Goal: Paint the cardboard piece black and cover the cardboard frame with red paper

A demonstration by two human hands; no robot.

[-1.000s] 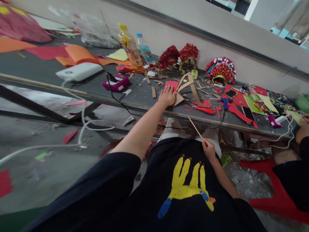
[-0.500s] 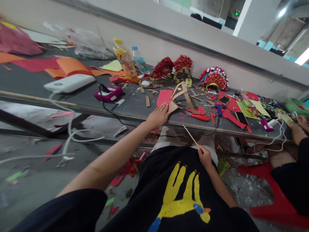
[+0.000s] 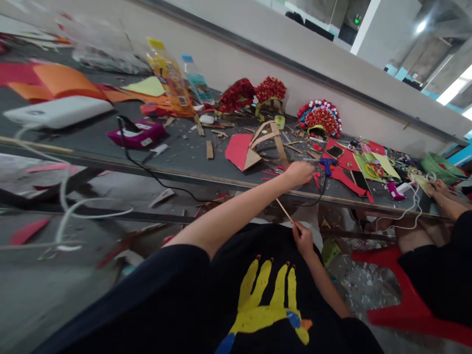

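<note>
My left hand reaches across to the table's front area, its fingers bunched and pointing down over red pieces. What lies under the fingers is hidden. Low in front of my shirt, my right hand grips a thin wooden stick that points up and to the left. Left of my left hand, a red card piece joined to brown cardboard lies near the edge, with a curved cardboard strip frame beside it. A blue glue gun rests just right of my left hand.
Red decorated headpieces stand by the wall, with a pompom-edged one farther right. Bottles, a purple box and a white power strip are at left. A co-worker's hands are at far right. A black cord hangs along the edge.
My left hand has left the red card piece and moved right, its fingers now bunched instead of flat. The right hand still holds the stick. The view has shifted right.
</note>
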